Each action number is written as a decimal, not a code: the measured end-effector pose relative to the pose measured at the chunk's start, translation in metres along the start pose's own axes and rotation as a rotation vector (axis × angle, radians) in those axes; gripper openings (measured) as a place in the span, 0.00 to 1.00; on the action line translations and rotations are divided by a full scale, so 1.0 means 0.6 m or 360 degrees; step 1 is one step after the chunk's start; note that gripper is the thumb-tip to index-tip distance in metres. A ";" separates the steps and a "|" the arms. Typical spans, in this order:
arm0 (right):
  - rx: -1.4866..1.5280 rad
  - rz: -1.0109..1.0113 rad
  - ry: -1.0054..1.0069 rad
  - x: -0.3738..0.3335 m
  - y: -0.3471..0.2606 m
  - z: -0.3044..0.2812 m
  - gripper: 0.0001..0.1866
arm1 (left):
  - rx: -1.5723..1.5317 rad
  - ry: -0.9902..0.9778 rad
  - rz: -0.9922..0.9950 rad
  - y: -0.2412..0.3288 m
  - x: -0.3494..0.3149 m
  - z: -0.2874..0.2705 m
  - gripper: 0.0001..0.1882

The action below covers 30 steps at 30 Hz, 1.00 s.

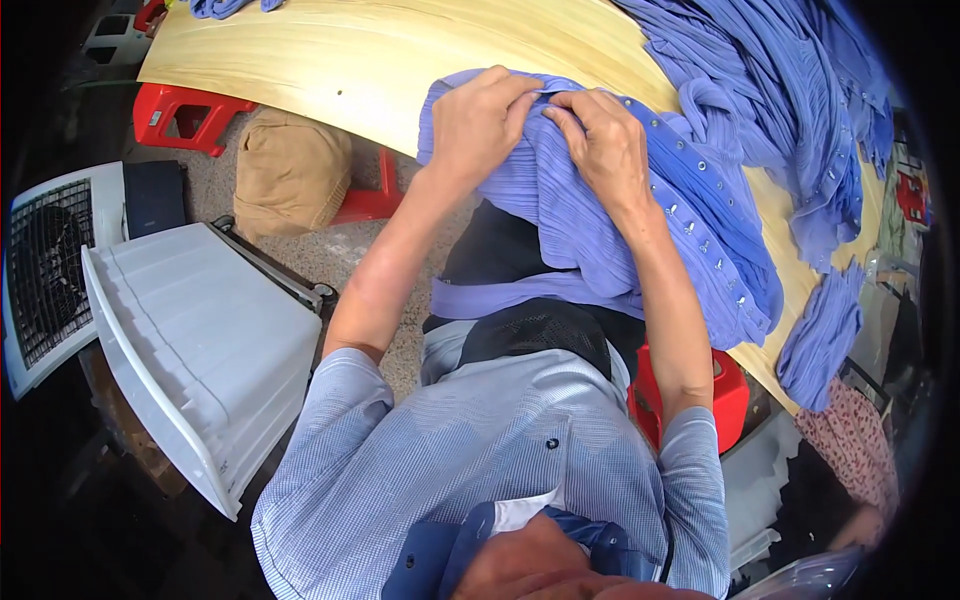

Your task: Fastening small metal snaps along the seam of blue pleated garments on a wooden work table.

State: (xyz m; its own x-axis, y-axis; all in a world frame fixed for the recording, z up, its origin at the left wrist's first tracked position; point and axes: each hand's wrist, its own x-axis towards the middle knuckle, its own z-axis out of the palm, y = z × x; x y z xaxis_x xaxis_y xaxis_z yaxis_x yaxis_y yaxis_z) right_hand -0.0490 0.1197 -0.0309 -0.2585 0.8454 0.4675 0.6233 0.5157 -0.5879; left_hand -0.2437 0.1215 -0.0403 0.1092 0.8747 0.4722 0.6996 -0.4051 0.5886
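Note:
A purple-blue ribbed shirt (548, 190) lies over the near edge of the wooden table and hangs down onto my lap. Its button band, set with several small round metallic fasteners, runs down on the right. My left hand (480, 118) pinches the cloth near the shirt's upper edge, fingertips pressed together. Close beside it, my right hand (603, 140) grips the same edge between thumb and forefinger. The two sets of fingertips almost meet. Whether anything small sits between them, I cannot make out.
More purple garments (760, 90) are heaped at the far right of the wooden table (330, 60); one sleeve-like piece (820, 335) hangs off its right edge. Left stand a grey-white plastic bin (210, 320), a fan unit (55, 260), a brown cloth-covered stool (290, 170) and a red stool (185, 115).

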 end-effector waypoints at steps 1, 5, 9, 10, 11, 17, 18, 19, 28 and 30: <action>-0.0051 -0.0053 0.0016 0.002 0.000 0.002 0.07 | -0.0021 -0.0039 0.0058 -0.001 0.000 -0.002 0.08; -0.0054 -0.0049 -0.0007 0.015 -0.001 0.000 0.08 | -0.0014 -0.0091 0.0205 0.000 0.002 -0.006 0.09; 0.0167 0.0223 -0.0190 0.029 -0.002 -0.016 0.09 | -0.0046 -0.0111 0.0210 -0.006 -0.002 -0.006 0.09; 0.0214 0.0332 -0.0294 0.037 -0.003 -0.024 0.09 | -0.0087 -0.0108 0.0210 -0.006 -0.001 -0.005 0.09; 0.0261 0.0443 -0.0398 0.041 -0.003 -0.028 0.09 | -0.0127 -0.0107 0.0210 -0.006 -0.001 -0.004 0.09; 0.0242 0.0277 -0.0300 0.039 0.008 -0.022 0.08 | -0.0095 -0.0122 0.0220 -0.009 -0.004 -0.002 0.09; 0.0244 0.0280 -0.0304 0.037 0.012 -0.019 0.08 | -0.0095 -0.0126 0.0216 -0.011 -0.004 -0.001 0.09; 0.0054 -0.0004 -0.0211 0.038 0.019 -0.016 0.08 | -0.0090 -0.0138 0.0232 -0.012 -0.001 -0.001 0.09; 0.0005 -0.0300 -0.0146 0.039 0.030 -0.016 0.07 | -0.0107 -0.0236 0.0240 -0.009 0.000 -0.008 0.11; 0.0078 -0.0198 -0.0142 0.040 0.030 -0.015 0.07 | -0.0151 -0.0239 0.0208 -0.010 0.002 -0.007 0.11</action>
State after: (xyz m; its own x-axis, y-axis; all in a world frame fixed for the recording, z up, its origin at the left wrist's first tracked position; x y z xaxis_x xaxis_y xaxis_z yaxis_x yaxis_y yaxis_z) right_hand -0.0375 0.1480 -0.0243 -0.3977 0.7823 0.4795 0.5461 0.6217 -0.5614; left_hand -0.2504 0.1241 -0.0404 0.3035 0.8401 0.4496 0.6037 -0.5346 0.5914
